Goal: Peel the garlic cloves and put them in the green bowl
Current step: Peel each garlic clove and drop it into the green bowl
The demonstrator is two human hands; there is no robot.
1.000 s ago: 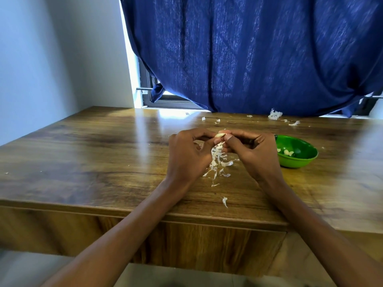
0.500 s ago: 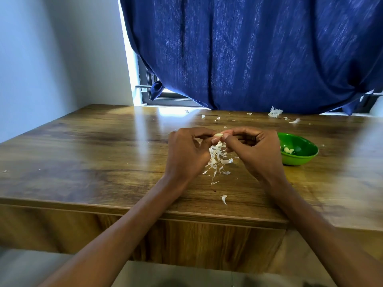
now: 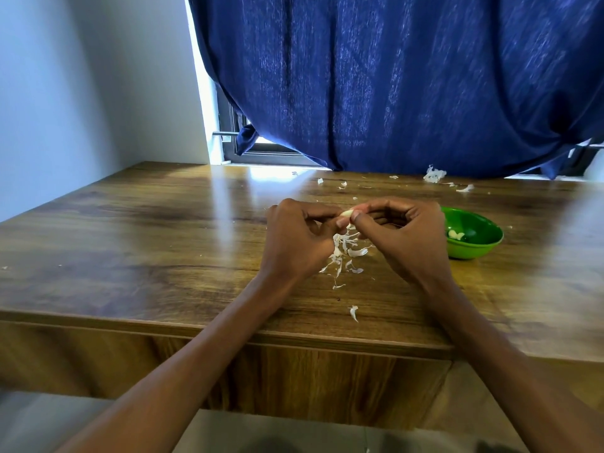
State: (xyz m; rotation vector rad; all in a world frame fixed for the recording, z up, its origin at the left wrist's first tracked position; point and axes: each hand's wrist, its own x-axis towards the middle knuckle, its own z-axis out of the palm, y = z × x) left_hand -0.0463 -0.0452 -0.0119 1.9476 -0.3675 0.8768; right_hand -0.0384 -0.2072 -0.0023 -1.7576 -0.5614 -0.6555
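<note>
A pale garlic clove (image 3: 347,213) is held above the wooden table (image 3: 163,243) between both hands. My left hand (image 3: 299,238) pinches it from the left with curled fingers, and my right hand (image 3: 403,233) pinches it from the right with thumb and forefinger. A heap of white garlic skins (image 3: 344,253) lies on the table right under the hands. The green bowl (image 3: 480,246) stands just right of my right hand, with a few peeled cloves (image 3: 456,235) inside.
More skin scraps (image 3: 434,174) lie at the table's back edge under a blue curtain (image 3: 392,86). One loose skin (image 3: 354,312) lies near the front edge. A white wall borders the table on the left.
The hands stay together on the clove with only small finger movements. The view has shifted slightly.
</note>
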